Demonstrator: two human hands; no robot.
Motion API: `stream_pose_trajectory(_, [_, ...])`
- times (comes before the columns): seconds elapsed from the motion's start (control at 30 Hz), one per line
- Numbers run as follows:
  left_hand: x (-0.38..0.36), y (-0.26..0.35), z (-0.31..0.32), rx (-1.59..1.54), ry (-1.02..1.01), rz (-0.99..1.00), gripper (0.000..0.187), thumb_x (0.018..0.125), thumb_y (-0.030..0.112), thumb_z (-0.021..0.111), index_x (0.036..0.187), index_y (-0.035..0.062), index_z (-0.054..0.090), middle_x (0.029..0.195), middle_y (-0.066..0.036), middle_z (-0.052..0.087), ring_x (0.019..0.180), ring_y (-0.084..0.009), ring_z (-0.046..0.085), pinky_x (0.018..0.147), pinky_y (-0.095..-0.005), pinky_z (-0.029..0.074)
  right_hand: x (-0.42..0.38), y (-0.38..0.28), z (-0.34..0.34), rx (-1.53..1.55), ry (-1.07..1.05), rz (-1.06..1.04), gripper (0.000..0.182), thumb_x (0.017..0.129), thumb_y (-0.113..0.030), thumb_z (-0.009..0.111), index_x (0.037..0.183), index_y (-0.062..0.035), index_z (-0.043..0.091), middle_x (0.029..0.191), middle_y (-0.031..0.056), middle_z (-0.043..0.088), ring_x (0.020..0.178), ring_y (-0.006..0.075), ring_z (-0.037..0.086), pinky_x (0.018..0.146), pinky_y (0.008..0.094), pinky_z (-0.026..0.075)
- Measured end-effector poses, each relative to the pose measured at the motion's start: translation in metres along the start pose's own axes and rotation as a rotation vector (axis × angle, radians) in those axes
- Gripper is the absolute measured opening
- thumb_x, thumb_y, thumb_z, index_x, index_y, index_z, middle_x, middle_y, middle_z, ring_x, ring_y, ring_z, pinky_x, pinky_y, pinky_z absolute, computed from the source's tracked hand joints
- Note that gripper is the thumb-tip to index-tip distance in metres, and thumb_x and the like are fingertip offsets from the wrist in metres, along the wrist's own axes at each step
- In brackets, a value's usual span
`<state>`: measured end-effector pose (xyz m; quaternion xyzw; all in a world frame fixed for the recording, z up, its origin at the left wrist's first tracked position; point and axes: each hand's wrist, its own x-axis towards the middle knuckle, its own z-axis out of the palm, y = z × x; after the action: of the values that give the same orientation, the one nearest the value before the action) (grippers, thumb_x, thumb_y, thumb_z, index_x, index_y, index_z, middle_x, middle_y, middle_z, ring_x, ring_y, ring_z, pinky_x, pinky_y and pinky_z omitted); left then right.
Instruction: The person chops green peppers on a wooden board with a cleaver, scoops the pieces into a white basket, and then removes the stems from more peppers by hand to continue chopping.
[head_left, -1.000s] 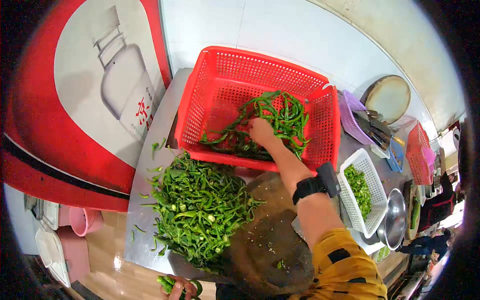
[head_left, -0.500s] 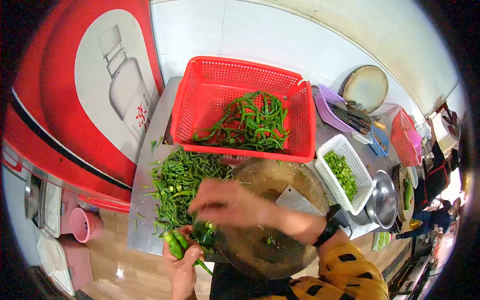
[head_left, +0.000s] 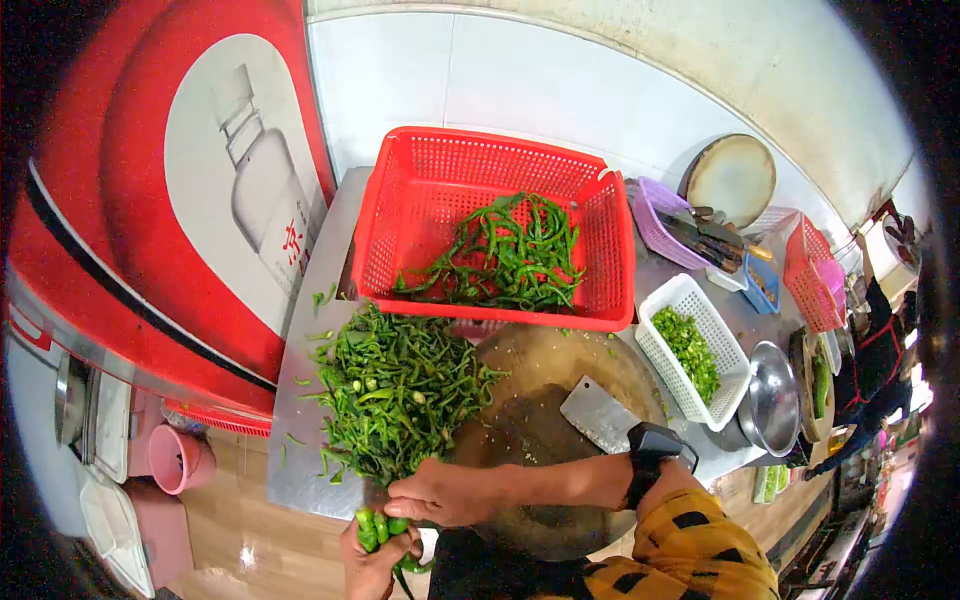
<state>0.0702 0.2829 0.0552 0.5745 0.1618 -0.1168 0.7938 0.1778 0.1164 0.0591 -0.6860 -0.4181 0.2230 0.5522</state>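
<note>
Several green peppers [head_left: 370,528] are bunched in my left hand [head_left: 375,568], at the front edge of the metal table. My right hand [head_left: 435,492] reaches over from the right, its fingertips together at the tops of those peppers; whether they pinch one is too small to tell. Right behind both hands lies a heap of small green peppers and stem pieces [head_left: 395,390]. A red basket [head_left: 400,300] behind the heap holds long green peppers [head_left: 520,250]. The round chopping board [head_left: 530,400] is under my right forearm, with a cleaver [head_left: 600,415] lying on it.
Right of the board stand a white basket of chopped greens [head_left: 690,350] and a metal bowl [head_left: 770,400]. Farther back are a purple basket with knives [head_left: 665,225] and a round board against the wall [head_left: 730,180]. A person [head_left: 870,350] is at the far right.
My right hand has moved down and toward me, from over the heap to the peppers in my left hand. My left hand is slightly lower, and more of the heap shows.
</note>
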Motion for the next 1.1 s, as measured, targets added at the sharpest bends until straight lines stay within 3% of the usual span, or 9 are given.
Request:
stream_pose_trajectory(0.2, [0.018, -0.007, -0.026, 0.082, -0.179, -0.012, 0.035, 0.069, 0.003, 0.069, 0.1, 0.0015, 0.053, 0.081, -0.011, 0.059, 0.067, -0.0216, 0.06, 0.056, -0.0328, 0.051, 0.008, 0.004, -0.018, 0.669, -0.194, 0.287, 0.033, 0.097, -0.025, 0.046, 0.073, -0.0015, 0.046, 0.053, -0.0006, 0.04, 0.048, 0.0093, 0.041, 0.044, 0.0279, 0.033])
stream_pose_trajectory(0.27, [0.018, 0.022, -0.009, -0.027, -0.182, 0.025, 0.016, 0.085, 0.002, 0.062, 0.101, 0.0034, 0.057, 0.082, -0.009, 0.06, 0.064, -0.0137, 0.053, 0.057, -0.0269, 0.045, 0.017, 0.009, -0.034, 0.671, -0.101, 0.27, 0.033, 0.096, -0.026, 0.048, 0.074, -0.0016, 0.047, 0.054, 0.0013, 0.043, 0.049, 0.0088, 0.041, 0.044, 0.0274, 0.035])
stream_pose_trajectory(0.37, [0.023, 0.017, -0.027, -0.293, -0.156, 0.071, 0.027, 0.082, -0.002, 0.064, 0.107, 0.0043, 0.056, 0.087, -0.009, 0.059, 0.071, -0.0187, 0.057, 0.064, -0.0329, 0.048, 0.046, 0.028, -0.074, -0.238, -0.018, -0.1, 0.033, 0.093, -0.035, 0.051, 0.103, -0.004, 0.055, 0.073, 0.0169, 0.058, 0.071, 0.0316, 0.062, 0.061, 0.0447, 0.047])
stream_pose_trajectory(0.4, [0.024, 0.018, -0.025, -0.343, -0.123, 0.121, 0.026, 0.082, -0.001, 0.064, 0.106, 0.0045, 0.055, 0.088, -0.009, 0.058, 0.071, -0.0189, 0.056, 0.064, -0.0337, 0.047, 0.055, 0.027, -0.093, -0.486, -0.034, 0.088, 0.04, 0.092, -0.04, 0.049, 0.113, -0.0059, 0.051, 0.087, 0.0203, 0.059, 0.088, 0.0392, 0.059, 0.072, 0.0497, 0.047])
stream_pose_trajectory(0.5, [0.03, 0.016, -0.029, -0.371, -0.099, 0.103, 0.026, 0.082, 0.0, 0.065, 0.106, 0.0045, 0.055, 0.088, -0.008, 0.057, 0.07, -0.0189, 0.056, 0.064, -0.0339, 0.047, 0.074, 0.105, -0.181, -0.676, 0.356, 0.086, 0.022, 0.085, -0.015, 0.047, 0.098, -0.007, 0.063, 0.093, 0.018, 0.06, 0.095, 0.0345, 0.059, 0.08, 0.0465, 0.048])
stream_pose_trajectory(0.53, [0.032, 0.015, -0.029, -0.373, -0.1, 0.091, 0.026, 0.082, 0.001, 0.065, 0.106, 0.0045, 0.055, 0.088, -0.008, 0.057, 0.07, -0.019, 0.056, 0.064, -0.034, 0.047, 0.076, 0.103, -0.204, -0.782, 0.462, 0.414, 0.023, 0.082, -0.011, 0.049, 0.099, -0.0072, 0.063, 0.098, 0.0161, 0.061, 0.097, 0.032, 0.06, 0.079, 0.0451, 0.05])
stream_pose_trajectory(0.67, [0.035, 0.011, -0.031, -0.38, -0.095, 0.049, 0.025, 0.082, 0.002, 0.065, 0.105, 0.0046, 0.055, 0.088, -0.008, 0.057, 0.07, -0.019, 0.055, 0.064, -0.0343, 0.047, 0.042, 0.195, -0.243, -1.05, 0.136, 0.869, 0.024, 0.079, -0.015, 0.055, 0.1, -0.005, 0.062, 0.102, 0.0158, 0.06, 0.098, 0.0343, 0.059, 0.08, 0.0464, 0.049])
stream_pose_trajectory(0.9, [0.041, 0.009, -0.032, -0.405, -0.156, 0.008, 0.026, 0.081, 0.006, 0.067, 0.103, 0.004, 0.054, 0.086, -0.008, 0.055, 0.067, -0.0189, 0.053, 0.063, -0.0341, 0.046, 0.007, 0.224, -0.264, -0.96, 0.346, 0.447, 0.036, 0.072, -0.016, 0.07, 0.105, -0.0024, 0.063, 0.1, 0.0171, 0.063, 0.094, 0.0332, 0.06, 0.079, 0.0402, 0.049])
stream_pose_trajectory(1.1, [0.065, 0.011, 0.009, -0.453, -0.076, -0.024, 0.04, 0.071, 0.012, 0.07, 0.106, 0.0062, 0.051, 0.086, -0.008, 0.055, 0.069, -0.02, 0.055, 0.062, -0.0362, 0.048, 0.007, 0.055, -0.203, -0.558, 0.425, 0.123, 0.03, 0.073, -0.005, 0.068, 0.102, -0.0001, 0.061, 0.094, 0.0142, 0.061, 0.091, 0.0273, 0.059, 0.076, 0.0345, 0.049])
